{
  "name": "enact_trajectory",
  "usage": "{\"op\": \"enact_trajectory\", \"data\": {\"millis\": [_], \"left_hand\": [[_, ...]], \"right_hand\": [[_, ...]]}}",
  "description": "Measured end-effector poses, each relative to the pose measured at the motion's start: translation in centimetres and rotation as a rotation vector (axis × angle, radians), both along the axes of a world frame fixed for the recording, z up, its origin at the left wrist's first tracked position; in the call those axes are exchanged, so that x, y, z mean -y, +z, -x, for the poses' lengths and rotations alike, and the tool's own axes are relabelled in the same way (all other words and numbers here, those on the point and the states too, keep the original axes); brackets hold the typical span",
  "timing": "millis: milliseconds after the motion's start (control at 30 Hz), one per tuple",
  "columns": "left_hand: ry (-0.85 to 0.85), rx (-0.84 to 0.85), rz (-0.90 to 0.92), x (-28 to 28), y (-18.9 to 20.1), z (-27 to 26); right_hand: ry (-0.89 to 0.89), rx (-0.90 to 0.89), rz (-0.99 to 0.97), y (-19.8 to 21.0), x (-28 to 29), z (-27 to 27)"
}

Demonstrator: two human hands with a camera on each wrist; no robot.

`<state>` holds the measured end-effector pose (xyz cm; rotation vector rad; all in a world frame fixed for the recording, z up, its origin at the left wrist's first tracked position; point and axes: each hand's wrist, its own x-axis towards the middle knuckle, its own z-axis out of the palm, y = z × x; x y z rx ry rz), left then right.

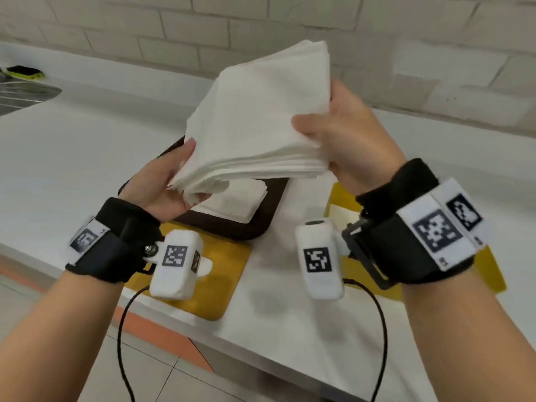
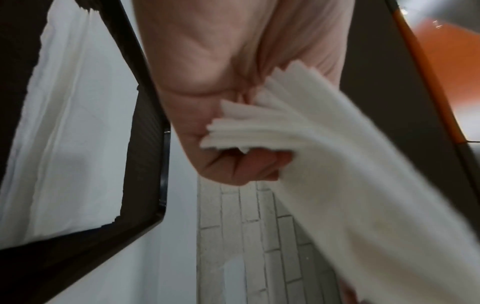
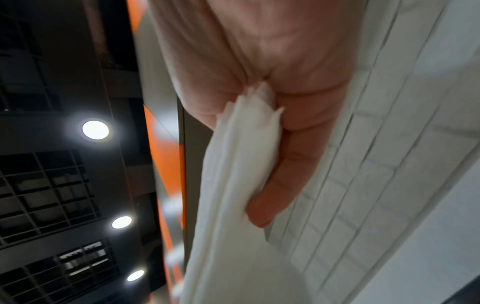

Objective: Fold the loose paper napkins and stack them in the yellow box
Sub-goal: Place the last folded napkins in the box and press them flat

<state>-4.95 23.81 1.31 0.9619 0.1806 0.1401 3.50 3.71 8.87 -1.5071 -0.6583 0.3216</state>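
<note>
Head view: a thick stack of napkins (image 1: 261,117) is held above the brown tray (image 1: 269,210), left hand (image 1: 162,184) cupping its near corner, right hand (image 1: 348,134) pinching its right edge. More napkins (image 1: 232,207) lie on the tray; the yellow box (image 1: 342,198), seemingly just right of it, is mostly hidden.

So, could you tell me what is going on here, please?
A person holds a thick napkin stack in the air with both hands: the left hand grips its near left corner, the right hand its right edge. Below, more napkins lie on a dark tray. The yellow box sits to the right.
</note>
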Motion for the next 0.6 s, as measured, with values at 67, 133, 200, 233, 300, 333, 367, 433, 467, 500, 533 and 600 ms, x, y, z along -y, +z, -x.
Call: {"op": "enact_trajectory", "data": {"millis": [67,133,200,233,300,333,367,433,467,500,533,600], "left_hand": [[-0.089,-0.041,-0.123,0.9,-0.2,0.7],[-0.122,-0.056,-0.221,1.9,-0.8,0.9],[-0.127,-0.044,-0.254,3.3,-1.3,1.2],[-0.134,-0.038,-0.262,4.3,-1.5,1.3],[-0.136,-0.010,-0.252,6.3,-1.9,1.7],[-0.146,0.002,-0.241,7.1,-2.2,1.9],[-0.163,0.014,-0.235,8.1,-2.5,2.1],[-0.206,0.039,-0.232,9.9,-3.2,2.4],[-0.235,0.041,-0.220,10.8,-3.7,2.6],[-0.261,0.038,-0.202,11.7,-4.1,2.7],[-0.276,0.030,-0.183,12.5,-4.6,2.8],[-0.276,-0.003,-0.149,13.9,-5.5,2.8]], "right_hand": [[-0.056,0.016,-0.013,-0.8,2.9,0.4],[-0.101,0.033,-0.020,-1.9,5.7,1.1],[-0.124,0.024,-0.048,-3.0,8.2,2.0],[-0.129,0.019,-0.070,-3.5,9.4,2.5],[-0.142,0.028,-0.120,-4.5,11.6,3.5],[-0.159,0.044,-0.134,-5.0,12.6,4.0],[-0.182,0.064,-0.140,-5.6,13.5,4.4],[-0.231,0.099,-0.144,-6.6,15.2,5.2],[-0.262,0.104,-0.145,-7.1,15.9,5.6],[-0.293,0.104,-0.147,-7.5,16.6,5.9],[-0.315,0.102,-0.152,-7.9,17.2,6.2],[-0.340,0.092,-0.166,-8.6,18.1,6.8]]}}
